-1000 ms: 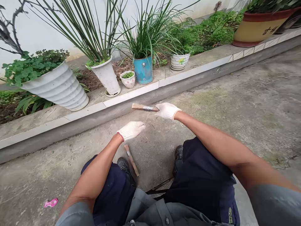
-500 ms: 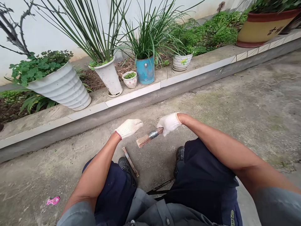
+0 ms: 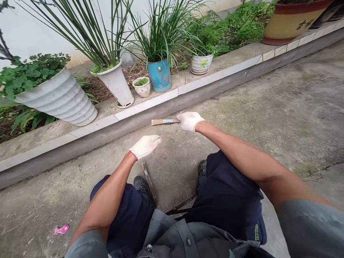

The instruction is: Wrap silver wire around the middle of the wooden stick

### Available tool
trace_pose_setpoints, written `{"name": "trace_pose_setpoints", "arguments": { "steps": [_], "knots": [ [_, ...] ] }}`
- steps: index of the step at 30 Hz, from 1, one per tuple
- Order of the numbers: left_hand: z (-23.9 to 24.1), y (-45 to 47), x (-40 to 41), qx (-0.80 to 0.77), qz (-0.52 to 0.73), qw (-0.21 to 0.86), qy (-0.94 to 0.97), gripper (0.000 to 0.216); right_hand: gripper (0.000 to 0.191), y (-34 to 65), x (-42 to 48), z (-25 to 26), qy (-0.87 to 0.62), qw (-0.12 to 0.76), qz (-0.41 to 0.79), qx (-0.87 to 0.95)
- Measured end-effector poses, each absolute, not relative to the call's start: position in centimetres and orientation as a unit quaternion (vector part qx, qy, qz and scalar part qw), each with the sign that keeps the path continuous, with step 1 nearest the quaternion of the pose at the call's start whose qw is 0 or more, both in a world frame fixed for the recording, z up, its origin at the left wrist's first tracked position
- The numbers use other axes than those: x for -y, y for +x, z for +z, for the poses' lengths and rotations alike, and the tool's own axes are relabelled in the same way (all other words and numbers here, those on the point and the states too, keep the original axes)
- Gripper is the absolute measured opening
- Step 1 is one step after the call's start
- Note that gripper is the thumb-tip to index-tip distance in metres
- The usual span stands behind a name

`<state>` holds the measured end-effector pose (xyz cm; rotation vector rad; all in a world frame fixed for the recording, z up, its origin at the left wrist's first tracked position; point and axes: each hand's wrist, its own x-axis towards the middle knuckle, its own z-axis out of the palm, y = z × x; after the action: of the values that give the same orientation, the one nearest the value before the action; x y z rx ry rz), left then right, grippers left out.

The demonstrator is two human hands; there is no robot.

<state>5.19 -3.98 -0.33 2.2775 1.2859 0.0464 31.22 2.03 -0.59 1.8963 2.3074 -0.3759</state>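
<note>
In a white knitted glove, my right hand (image 3: pixel 189 121) grips one end of a short wooden stick (image 3: pixel 157 122) with silvery wire (image 3: pixel 169 121) wound round its middle. The stick points left, held above the concrete near the ledge. My left hand (image 3: pixel 146 146), gloved too, is lower and to the left, its fingers pressed together; whatever may be between them is too small to make out. A second wooden stick (image 3: pixel 151 186), also wound with wire, lies beside my left shoe (image 3: pixel 141 184).
Along the tiled ledge (image 3: pixel 150 106) ahead stand a ribbed white pot (image 3: pixel 67 102), a tall white pot (image 3: pixel 116 84), a small pot (image 3: pixel 142 89), a blue bucket (image 3: pixel 159 77) and other planters. A pink object (image 3: pixel 61 229) lies on the concrete at lower left.
My right hand has moved forward, up towards the ledge, with the stick, which has turned from slanting to nearly level. My left hand stays almost where it was. The view has shifted slightly.
</note>
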Motion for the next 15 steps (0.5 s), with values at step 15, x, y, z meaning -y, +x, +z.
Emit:
{"name": "trace_pose_setpoints", "arguments": {
  "steps": [15],
  "knots": [
    [-1.0,4.3,3.8,-0.467,0.035,0.284,0.837,0.040,0.024,31.8,0.5,-0.5,0.400,0.059,-0.414,-0.816]
  ]
}}
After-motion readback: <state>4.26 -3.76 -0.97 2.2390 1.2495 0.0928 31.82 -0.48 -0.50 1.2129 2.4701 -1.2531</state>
